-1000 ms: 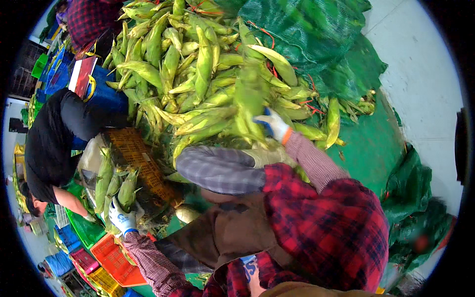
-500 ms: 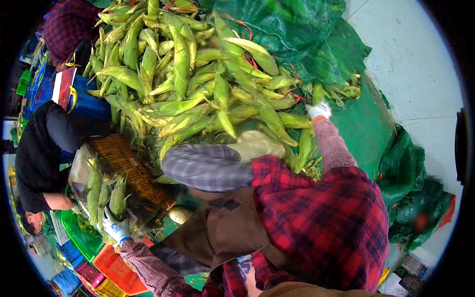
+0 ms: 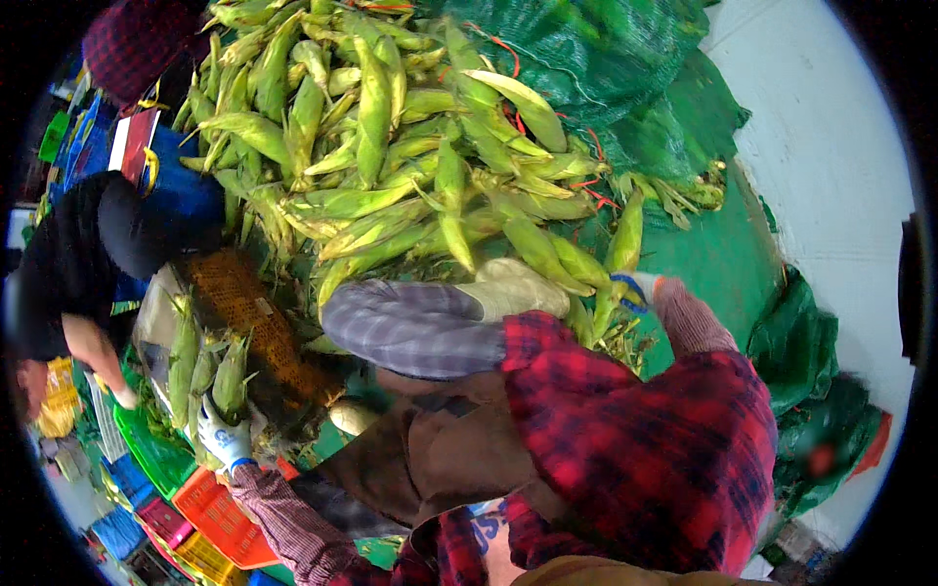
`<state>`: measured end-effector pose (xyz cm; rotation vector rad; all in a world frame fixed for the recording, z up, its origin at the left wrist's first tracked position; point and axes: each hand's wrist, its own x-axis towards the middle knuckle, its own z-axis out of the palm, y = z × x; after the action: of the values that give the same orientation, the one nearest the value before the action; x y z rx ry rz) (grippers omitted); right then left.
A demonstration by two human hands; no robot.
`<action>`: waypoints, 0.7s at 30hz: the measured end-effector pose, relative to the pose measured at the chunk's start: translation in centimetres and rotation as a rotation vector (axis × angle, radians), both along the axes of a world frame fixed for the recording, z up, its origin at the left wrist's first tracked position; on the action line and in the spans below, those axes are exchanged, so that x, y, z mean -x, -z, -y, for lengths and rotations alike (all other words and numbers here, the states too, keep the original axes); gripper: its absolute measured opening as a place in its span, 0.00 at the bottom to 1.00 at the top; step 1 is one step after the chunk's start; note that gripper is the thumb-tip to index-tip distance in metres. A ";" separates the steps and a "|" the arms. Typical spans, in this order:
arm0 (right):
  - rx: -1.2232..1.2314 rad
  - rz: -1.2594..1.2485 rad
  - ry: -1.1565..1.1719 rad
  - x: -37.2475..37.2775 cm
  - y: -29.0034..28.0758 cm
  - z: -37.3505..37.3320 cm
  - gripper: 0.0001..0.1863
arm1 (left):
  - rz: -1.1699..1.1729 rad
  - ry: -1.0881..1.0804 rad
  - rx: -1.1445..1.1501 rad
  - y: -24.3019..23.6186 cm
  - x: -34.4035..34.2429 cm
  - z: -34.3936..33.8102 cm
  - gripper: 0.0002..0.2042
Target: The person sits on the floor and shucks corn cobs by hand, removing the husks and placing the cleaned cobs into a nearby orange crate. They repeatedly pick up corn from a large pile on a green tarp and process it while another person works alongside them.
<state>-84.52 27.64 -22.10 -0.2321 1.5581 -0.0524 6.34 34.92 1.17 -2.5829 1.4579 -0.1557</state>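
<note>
In a white glove, my left hand (image 3: 225,435) is closed around the base of a husk-covered ear of corn (image 3: 232,381) at the lower left. More ears, one of them a long green ear (image 3: 183,361), stand upright beside it. My right hand (image 3: 642,285), in a white and blue glove, is at the right edge of the corn pile (image 3: 371,127). Its fingers curl at the end of a green ear of corn (image 3: 605,308); the grip is partly hidden. Another ear (image 3: 626,234) lies just beyond this hand.
A brown perforated crate (image 3: 234,303) lies left of my knee. Green (image 3: 156,454) and orange (image 3: 225,518) crates stand at lower left. A co-worker in black (image 3: 73,254) bends at the left; another person's checked garment (image 3: 142,49) shows behind. Green mesh sacks (image 3: 606,68) lie beyond the pile.
My right hand has come nearer to me, down along the pile's right edge. The left hand stays at the upright ears. The co-worker's forearm at the left has shifted.
</note>
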 end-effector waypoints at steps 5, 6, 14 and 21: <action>-0.061 0.012 0.139 -6.7 -8.7 0.6 0.24 | -0.019 -0.001 -0.003 -0.3 -0.4 -0.4 0.48; -0.063 0.008 0.106 -7.5 -10.8 1.5 0.23 | -0.010 0.028 0.004 -0.2 -0.7 -0.6 0.48; -0.097 -0.017 -0.117 -12.6 -21.1 7.8 0.20 | 0.000 -0.015 -0.036 -0.2 -0.1 0.4 0.49; 0.188 0.179 0.138 -22.4 -31.9 7.4 0.30 | 0.001 0.021 0.007 -0.1 -1.1 -0.3 0.48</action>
<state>-62.09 20.25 9.81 -0.2600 1.3888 -0.3208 7.40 35.27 1.24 -2.5736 1.4875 -0.1651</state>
